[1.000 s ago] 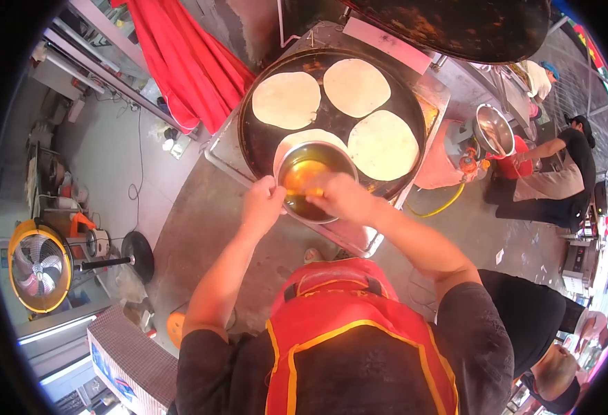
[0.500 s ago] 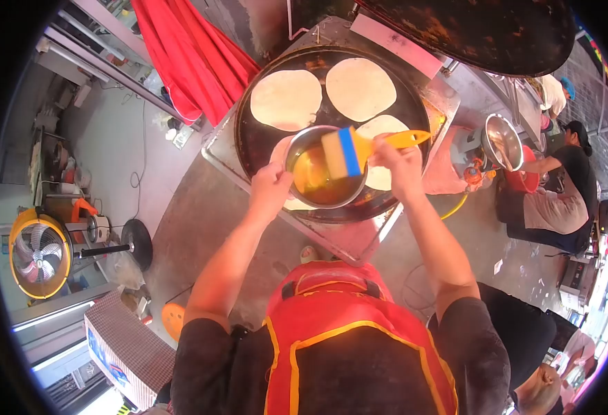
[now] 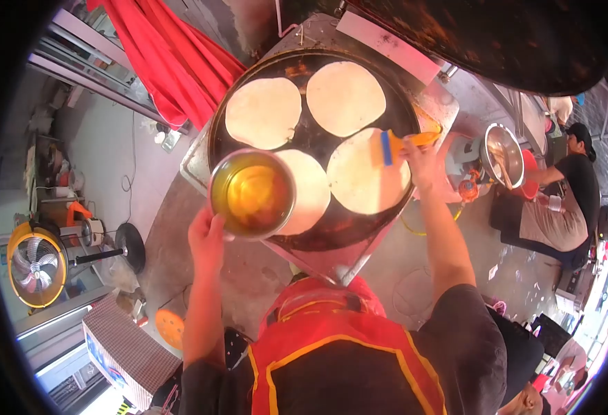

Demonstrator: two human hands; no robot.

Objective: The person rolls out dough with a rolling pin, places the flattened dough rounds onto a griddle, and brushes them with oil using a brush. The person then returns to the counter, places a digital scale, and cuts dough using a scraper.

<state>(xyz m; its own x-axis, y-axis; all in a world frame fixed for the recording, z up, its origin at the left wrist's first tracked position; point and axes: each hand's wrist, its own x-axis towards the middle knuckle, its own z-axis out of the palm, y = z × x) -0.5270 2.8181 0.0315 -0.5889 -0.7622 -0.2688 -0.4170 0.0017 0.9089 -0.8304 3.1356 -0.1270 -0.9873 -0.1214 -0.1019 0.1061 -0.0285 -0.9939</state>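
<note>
My left hand (image 3: 207,234) grips the rim of a metal bowl (image 3: 214,181) with yellow oil (image 3: 252,194) in it. The bowl is held over the front left edge of a round black griddle (image 3: 311,142). In my right hand (image 3: 418,155) is a yellow-handled brush (image 3: 389,148) with a blue band, its pale bristles over the front right flatbread (image 3: 359,180). Two more flatbreads lie at the back, one on the left (image 3: 263,113) and one on the right (image 3: 346,99). The bowl partly covers the front left flatbread (image 3: 307,194).
A large dark lid (image 3: 483,41) hangs at the upper right. Red cloth (image 3: 172,59) is at the upper left. A co-worker (image 3: 570,194) sits on the right by a steel basin (image 3: 503,155) and a red bucket (image 3: 530,176). A yellow fan (image 3: 38,266) stands at the left.
My left hand has moved the bowl left, off the griddle's middle. The brush has come out of the bowl and moved right, over the front right flatbread.
</note>
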